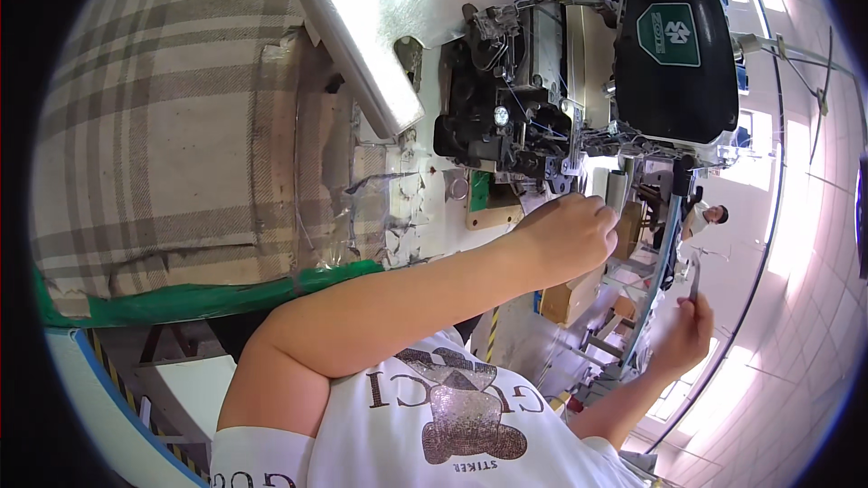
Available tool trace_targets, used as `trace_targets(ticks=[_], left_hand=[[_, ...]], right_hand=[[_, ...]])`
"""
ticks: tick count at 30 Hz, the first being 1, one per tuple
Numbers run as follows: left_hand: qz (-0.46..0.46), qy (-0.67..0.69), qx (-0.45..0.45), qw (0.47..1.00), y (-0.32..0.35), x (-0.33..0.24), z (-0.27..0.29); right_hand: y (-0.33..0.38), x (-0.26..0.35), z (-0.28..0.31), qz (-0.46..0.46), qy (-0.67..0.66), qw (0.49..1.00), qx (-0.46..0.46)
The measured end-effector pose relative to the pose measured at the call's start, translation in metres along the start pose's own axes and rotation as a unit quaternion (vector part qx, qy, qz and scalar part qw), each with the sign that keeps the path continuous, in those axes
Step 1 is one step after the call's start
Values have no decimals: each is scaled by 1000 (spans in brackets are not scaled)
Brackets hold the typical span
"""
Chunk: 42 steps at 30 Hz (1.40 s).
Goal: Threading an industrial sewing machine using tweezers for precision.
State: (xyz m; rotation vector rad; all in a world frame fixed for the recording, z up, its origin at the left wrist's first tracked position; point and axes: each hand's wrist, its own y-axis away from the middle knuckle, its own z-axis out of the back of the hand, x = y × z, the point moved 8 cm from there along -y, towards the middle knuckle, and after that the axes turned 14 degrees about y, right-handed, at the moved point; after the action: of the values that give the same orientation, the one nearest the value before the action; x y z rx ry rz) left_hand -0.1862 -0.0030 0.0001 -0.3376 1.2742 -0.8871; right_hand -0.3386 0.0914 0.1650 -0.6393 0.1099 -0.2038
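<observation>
My left hand [574,233] reaches across to the sewing machine [515,90], just beside its needle area. Its fingers are curled and pressed together; what they pinch, if anything, is hidden. A pale grey cylinder [617,190] is right by these fingertips. Off to the right, my right hand [687,336] is raised away from the machine, slightly blurred. Between its thumb and fingers it grips a slim metal tool [694,278] that points upward; its exact kind is unclear. Threads and small metal parts crowd the machine's head, beside a large black cover [678,50] with a green label.
A shiny silver-white panel [362,45] juts out beside the machine. Plaid cloth [172,126] covers the table at the left, with green tape [217,298] along its edge. Cardboard boxes [571,300] stand beyond my left forearm. Another person [703,217] is in the background.
</observation>
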Motion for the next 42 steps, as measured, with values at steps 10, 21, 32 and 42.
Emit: trace_targets(ticks=[10, 21, 32, 42], left_hand=[[-81, 31, 27, 996, 16, -5, -14], [-38, 71, 157, 984, 12, -2, -17], [-34, 44, 153, 987, 13, 0, -16], [12, 110, 114, 987, 14, 6, -21]], right_hand=[[-14, 229, -47, 427, 127, 887, 122], [-5, 255, -70, 518, 220, 814, 144], [-1, 256, -74, 554, 206, 795, 137], [1, 245, -69, 480, 89, 859, 151]])
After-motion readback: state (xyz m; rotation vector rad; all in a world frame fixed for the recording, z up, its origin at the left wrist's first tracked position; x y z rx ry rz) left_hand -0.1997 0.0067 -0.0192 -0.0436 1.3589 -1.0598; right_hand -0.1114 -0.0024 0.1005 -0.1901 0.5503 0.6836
